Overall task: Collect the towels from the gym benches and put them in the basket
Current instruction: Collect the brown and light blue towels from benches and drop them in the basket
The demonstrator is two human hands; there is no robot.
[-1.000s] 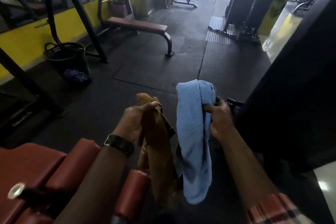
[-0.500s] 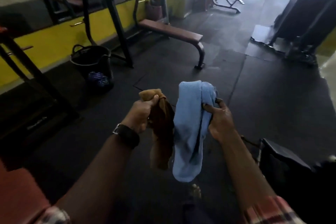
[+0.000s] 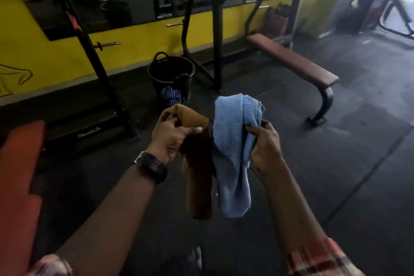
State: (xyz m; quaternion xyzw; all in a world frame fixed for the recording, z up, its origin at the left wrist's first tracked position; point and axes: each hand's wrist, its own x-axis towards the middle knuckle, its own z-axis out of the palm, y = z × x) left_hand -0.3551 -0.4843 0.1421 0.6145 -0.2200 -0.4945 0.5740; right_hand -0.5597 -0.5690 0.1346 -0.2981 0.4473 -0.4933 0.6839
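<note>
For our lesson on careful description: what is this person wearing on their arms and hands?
The left hand and right hand wear no gloves. A black-strapped wristwatch sits on the left wrist. The right sleeve is checked in red, cream and dark lines; the blurred left sleeve looks similar. Forearms are uncovered.

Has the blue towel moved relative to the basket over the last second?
Yes. The blue towel, held in the right hand, has come toward the basket, which is now just ahead-left of it.
</note>
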